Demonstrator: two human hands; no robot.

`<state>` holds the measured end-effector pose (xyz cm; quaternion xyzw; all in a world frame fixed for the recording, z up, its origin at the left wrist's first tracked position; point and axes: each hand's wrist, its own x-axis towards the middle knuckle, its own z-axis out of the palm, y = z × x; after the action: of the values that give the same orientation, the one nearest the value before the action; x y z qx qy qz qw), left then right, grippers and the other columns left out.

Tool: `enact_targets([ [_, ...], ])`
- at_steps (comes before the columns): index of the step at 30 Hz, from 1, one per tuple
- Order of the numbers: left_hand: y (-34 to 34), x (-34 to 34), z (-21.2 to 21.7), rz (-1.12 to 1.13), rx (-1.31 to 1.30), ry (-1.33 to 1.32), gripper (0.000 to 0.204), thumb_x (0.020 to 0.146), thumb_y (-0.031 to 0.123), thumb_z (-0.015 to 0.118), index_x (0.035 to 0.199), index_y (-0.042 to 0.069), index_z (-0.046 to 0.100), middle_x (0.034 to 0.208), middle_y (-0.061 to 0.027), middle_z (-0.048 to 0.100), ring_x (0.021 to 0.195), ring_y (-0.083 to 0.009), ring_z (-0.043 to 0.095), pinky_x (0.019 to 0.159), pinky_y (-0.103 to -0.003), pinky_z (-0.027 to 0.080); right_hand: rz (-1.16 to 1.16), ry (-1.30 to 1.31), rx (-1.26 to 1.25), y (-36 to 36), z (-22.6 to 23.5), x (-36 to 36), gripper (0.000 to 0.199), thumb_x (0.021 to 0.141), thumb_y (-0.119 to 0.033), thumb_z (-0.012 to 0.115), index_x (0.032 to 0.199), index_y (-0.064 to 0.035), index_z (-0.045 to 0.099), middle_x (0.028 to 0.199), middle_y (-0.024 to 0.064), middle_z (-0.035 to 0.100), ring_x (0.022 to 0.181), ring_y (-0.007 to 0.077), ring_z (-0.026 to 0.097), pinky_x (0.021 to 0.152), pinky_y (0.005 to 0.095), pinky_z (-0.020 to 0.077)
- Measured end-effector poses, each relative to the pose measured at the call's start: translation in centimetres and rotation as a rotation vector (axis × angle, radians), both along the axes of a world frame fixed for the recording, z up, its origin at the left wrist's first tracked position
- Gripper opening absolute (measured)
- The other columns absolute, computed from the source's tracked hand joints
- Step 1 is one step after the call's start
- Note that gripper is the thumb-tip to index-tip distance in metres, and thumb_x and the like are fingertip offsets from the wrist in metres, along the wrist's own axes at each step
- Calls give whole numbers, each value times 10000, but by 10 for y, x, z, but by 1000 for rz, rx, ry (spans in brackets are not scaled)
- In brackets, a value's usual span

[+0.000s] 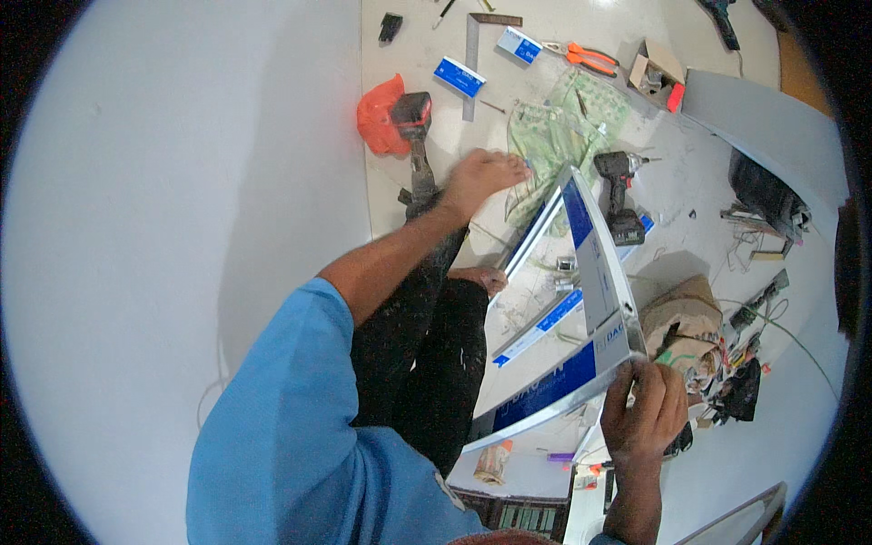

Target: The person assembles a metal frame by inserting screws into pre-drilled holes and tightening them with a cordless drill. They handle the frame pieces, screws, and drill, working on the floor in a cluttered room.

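A metal frame (604,263) with blue and white protective film stands tilted in front of me, its bars meeting at corners. My right hand (647,409) grips its near right corner, fingers closed around the edge. My left hand (490,177) is raised near the frame's far corner, above the edge of a green patterned cloth (554,127). Its fingers reach to the right, loosely bent and slightly blurred; I see nothing held in them. A loose film-covered strip (540,329) lies on the floor within the frame's outline.
A cordless drill (619,195) lies right of the frame, another power tool (416,154) left by an orange bag (381,113). Farther off are a metal square (470,73), orange-handled pliers (581,57) and an open carton (656,68). A brown sack (686,313) and scattered tools lie right.
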<state>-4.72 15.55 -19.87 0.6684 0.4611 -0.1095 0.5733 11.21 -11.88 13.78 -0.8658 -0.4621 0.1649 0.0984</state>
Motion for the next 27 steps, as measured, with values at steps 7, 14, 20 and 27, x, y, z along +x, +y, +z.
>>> enact_targets([
  [7, 167, -74, -141, 192, 764, 322, 363, 945, 313, 722, 1059, -30, 754, 1104, -251, 778, 1103, -415, 736, 992, -550, 533, -301, 320, 201, -38, -17, -3, 332, 971, -269, 776, 1088, 19, 662, 864, 159, 630, 767, 307, 620, 746, 473, 535],
  [14, 198, -86, -134, -286, 531, 604, 771, 866, 619, 783, 1362, 37, 683, 1334, -239, 679, 1357, -451, 565, 1172, -601, 352, -969, 705, 615, -43, -57, 0, 422, 1064, -346, 725, 1168, 32, 571, 918, 80, 549, 764, 156, 507, 756, 343, 454],
  [20, 170, -71, -143, -394, 994, 425, 738, 718, 640, 866, 1148, 49, 759, 1318, -216, 603, 1360, -441, 485, 1156, -630, 308, -1060, 775, 485, -45, -76, 7, 455, 1013, -370, 805, 1081, -2, 547, 924, 62, 546, 783, 147, 522, 773, 349, 512],
  [27, 119, -69, -158, -344, 775, 99, 693, 663, 493, 938, 1093, 5, 698, 1082, -230, 719, 982, -457, 710, 904, -572, 540, -1151, 676, 502, -21, -88, 1, 296, 1016, -200, 785, 1072, 3, 577, 934, 60, 555, 770, 127, 492, 735, 298, 444],
])
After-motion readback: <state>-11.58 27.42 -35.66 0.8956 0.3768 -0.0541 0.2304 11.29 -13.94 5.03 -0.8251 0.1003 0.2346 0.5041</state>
